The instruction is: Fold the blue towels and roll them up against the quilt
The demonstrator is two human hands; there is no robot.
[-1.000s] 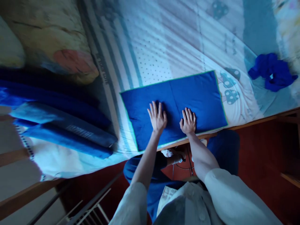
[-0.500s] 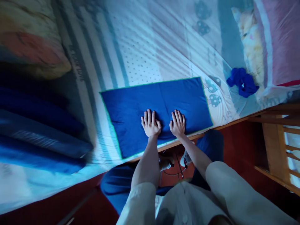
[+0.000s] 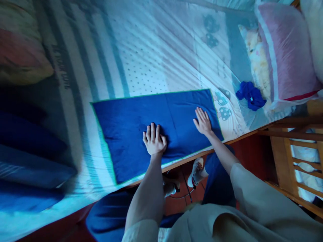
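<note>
A blue cloth [image 3: 131, 117] with a thin green edge lies spread out on the bed, close to its front edge. My left hand [image 3: 154, 140] rests flat on the middle of the cloth, fingers spread, holding nothing. Near the cloth's right end, my right hand [image 3: 203, 122] also lies on it with the palm down and the fingers stretched out. Faint creases run across the cloth between the two hands.
A crumpled dark blue cloth [image 3: 251, 95] lies to the right, beside a cat-shaped cushion [image 3: 258, 60] and a pink pillow [image 3: 287, 50]. Folded blue items [image 3: 32, 166] are at the left. A wooden rail [image 3: 302, 136] stands at the lower right.
My right hand has slid to the right across the cloth, away from my left hand, which stays around the middle. The camera view has shifted to the right.
</note>
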